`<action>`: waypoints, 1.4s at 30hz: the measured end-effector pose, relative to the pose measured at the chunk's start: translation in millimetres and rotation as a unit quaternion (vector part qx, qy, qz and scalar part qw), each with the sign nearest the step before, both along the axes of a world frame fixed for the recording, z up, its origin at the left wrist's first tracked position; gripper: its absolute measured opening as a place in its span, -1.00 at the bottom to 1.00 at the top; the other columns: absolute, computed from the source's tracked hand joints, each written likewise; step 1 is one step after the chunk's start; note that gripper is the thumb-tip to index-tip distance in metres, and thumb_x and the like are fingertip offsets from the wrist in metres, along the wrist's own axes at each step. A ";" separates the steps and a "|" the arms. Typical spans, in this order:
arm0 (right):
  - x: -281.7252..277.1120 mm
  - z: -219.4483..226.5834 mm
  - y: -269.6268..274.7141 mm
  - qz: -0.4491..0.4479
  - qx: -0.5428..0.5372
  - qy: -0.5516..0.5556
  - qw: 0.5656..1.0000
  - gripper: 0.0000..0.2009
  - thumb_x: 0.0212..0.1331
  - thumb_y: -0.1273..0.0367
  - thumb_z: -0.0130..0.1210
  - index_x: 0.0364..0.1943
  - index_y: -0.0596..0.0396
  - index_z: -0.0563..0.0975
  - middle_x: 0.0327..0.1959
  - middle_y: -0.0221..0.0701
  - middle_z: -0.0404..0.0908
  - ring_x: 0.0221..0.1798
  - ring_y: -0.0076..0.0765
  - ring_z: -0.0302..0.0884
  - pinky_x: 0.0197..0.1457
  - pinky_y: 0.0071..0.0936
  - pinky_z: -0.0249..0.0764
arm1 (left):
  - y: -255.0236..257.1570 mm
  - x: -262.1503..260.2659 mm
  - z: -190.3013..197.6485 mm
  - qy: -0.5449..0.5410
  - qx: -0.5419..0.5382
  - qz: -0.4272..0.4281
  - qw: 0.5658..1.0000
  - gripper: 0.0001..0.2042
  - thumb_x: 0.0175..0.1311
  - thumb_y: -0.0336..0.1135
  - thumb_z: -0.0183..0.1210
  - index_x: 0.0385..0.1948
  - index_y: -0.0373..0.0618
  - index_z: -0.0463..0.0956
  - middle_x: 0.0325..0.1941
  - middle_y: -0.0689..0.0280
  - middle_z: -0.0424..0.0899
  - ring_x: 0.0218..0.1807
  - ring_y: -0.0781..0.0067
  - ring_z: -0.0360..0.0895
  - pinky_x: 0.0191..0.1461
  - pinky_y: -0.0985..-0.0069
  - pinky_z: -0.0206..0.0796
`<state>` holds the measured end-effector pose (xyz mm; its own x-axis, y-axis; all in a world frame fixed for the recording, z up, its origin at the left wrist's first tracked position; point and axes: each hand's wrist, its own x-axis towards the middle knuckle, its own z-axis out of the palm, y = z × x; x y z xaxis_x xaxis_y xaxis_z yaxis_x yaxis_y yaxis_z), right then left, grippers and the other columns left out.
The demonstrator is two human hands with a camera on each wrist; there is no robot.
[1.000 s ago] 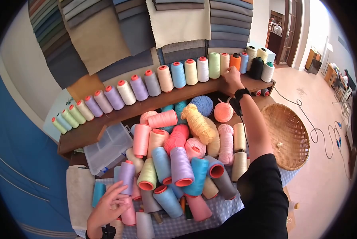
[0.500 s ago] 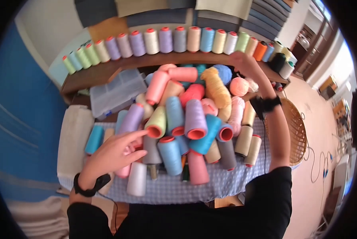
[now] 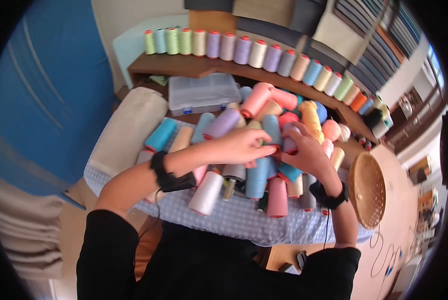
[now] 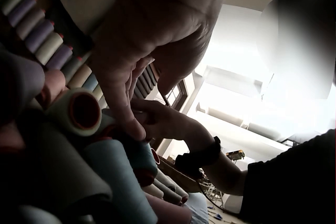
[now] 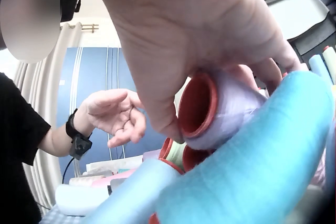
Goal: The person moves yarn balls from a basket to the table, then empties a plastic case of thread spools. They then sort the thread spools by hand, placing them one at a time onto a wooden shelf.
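Note:
My right hand (image 3: 311, 155) grips a lavender cone of thread (image 5: 236, 108) in the middle of the pile. In the right wrist view, thumb and fingers lie on opposite sides of the cone, near its red hollow end. A turquoise cone (image 5: 262, 155) lies just beside it. My left hand (image 3: 241, 145) hovers over the pile to the left of the right hand, fingers loosely bent and holding nothing. Under it are a light blue cone (image 3: 256, 180) and a grey cone (image 3: 234, 171). The left wrist view shows its fingertips close over the cones.
A row of upright thread cones (image 3: 259, 53) lines the wooden shelf (image 3: 171, 65) behind the pile. A clear plastic box (image 3: 204, 92) and a rolled beige cloth (image 3: 129, 130) lie at the left. To the right is a wicker basket (image 3: 366, 190). Yellow yarn (image 3: 311, 122) lies at the pile's back.
My right hand has come back from the shelf to the lavender cone and grips it. The left hand has moved right, over the middle of the pile. The head view has swung left.

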<state>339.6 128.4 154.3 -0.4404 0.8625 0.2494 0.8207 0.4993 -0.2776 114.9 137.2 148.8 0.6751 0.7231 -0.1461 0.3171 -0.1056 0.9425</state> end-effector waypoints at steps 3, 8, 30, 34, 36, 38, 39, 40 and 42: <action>-14.6 -5.9 -11.2 -0.049 -0.050 0.086 0.994 -0.55 -0.23 0.41 0.22 -0.09 0.11 0.47 0.12 -0.05 0.31 0.07 0.11 0.37 0.09 -0.21 0.37 | 9.5 18.8 -12.3 -0.046 -0.087 0.032 0.995 -0.48 0.33 0.06 -0.11 0.07 -0.26 0.28 -0.13 0.11 0.54 -0.27 0.36 0.60 -0.21 0.46 0.49; -54.0 -11.9 -35.3 -0.049 0.203 0.099 0.973 -0.40 -0.11 0.48 0.19 0.14 0.18 0.30 0.20 0.02 0.22 0.18 0.18 0.28 0.17 -0.16 0.31 | 6.4 24.1 4.5 -0.167 -0.178 0.032 0.969 -0.40 0.29 0.20 -0.21 0.14 -0.12 0.19 0.00 0.15 0.47 -0.09 0.26 0.52 -0.04 0.18 0.40; -70.9 -11.5 -48.8 -0.038 -0.119 -0.009 0.992 -0.40 -0.19 0.34 0.33 0.08 0.00 0.41 0.09 -0.14 0.37 0.04 0.05 0.40 0.06 -0.20 0.39 | 301.6 -340.5 -36.1 0.171 0.287 0.573 0.748 -0.51 -0.04 -0.01 0.27 -0.26 -0.29 0.44 -0.45 0.06 0.63 -0.55 0.24 0.60 -0.37 0.35 0.45; -83.7 2.1 -43.5 -0.064 -0.195 -0.014 0.979 -0.36 -0.24 0.38 0.34 0.10 -0.02 0.39 0.08 -0.16 0.38 -0.01 0.04 0.44 0.00 -0.20 0.43 | 328.0 -349.2 -41.9 0.213 0.309 0.590 0.715 -0.52 -0.03 -0.06 0.27 -0.24 -0.32 0.44 -0.35 -0.01 0.62 -0.34 0.10 0.61 -0.23 0.27 0.44; -78.9 -2.6 -38.7 -0.026 -0.176 0.000 0.984 -0.34 -0.29 0.43 0.35 0.07 0.02 0.39 0.05 -0.19 0.38 -0.04 0.02 0.46 -0.05 -0.21 0.44 | 334.5 -351.4 -47.8 0.235 0.352 0.591 0.686 -0.52 -0.02 -0.07 0.27 -0.23 -0.33 0.43 -0.29 -0.04 0.62 -0.23 0.04 0.60 -0.15 0.23 0.42; -81.6 -4.5 -38.1 -0.042 -0.173 -0.008 0.984 -0.36 -0.31 0.45 0.35 0.04 0.04 0.40 0.01 -0.20 0.40 -0.04 0.00 0.46 -0.07 -0.21 0.44 | 334.7 -352.3 -46.2 0.212 0.334 0.591 0.703 -0.52 -0.02 -0.09 0.27 -0.21 -0.34 0.43 -0.20 -0.07 0.59 -0.06 -0.06 0.52 -0.03 0.17 0.36; -83.3 -5.0 -38.3 -0.056 -0.168 -0.013 0.984 -0.37 -0.33 0.47 0.36 0.01 0.07 0.41 -0.03 -0.22 0.42 -0.03 -0.01 0.46 -0.08 -0.22 0.44 | 333.3 -352.3 -45.4 0.211 0.334 0.593 0.701 -0.52 -0.02 -0.09 0.27 -0.21 -0.34 0.43 -0.20 -0.07 0.59 -0.06 -0.06 0.52 -0.03 0.17 0.36; -83.6 -5.4 -38.9 -0.054 -0.165 -0.014 0.985 -0.37 -0.33 0.47 0.36 0.01 0.07 0.41 -0.03 -0.22 0.42 -0.03 -0.01 0.46 -0.08 -0.22 0.44 | 333.2 -352.9 -47.3 0.207 0.348 0.587 0.701 -0.52 -0.02 -0.09 0.27 -0.20 -0.34 0.43 -0.20 -0.07 0.59 -0.07 -0.06 0.53 -0.03 0.18 0.37; -81.2 -4.7 -44.0 -0.050 -0.116 -0.019 0.992 -0.44 -0.34 0.48 0.35 -0.07 0.09 0.45 -0.16 -0.24 0.49 -0.10 -0.05 0.50 -0.12 -0.27 0.46 | 330.6 -354.0 -50.3 0.207 0.361 0.576 0.704 -0.53 -0.02 -0.11 0.27 -0.21 -0.35 0.42 -0.21 -0.09 0.59 -0.08 -0.07 0.53 -0.04 0.19 0.37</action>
<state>258.4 84.4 149.6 -0.3541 0.9349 0.0232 0.8752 0.3400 -0.3440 -239.1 467.7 98.5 -0.4118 0.7425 0.5283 0.8162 0.0427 0.5762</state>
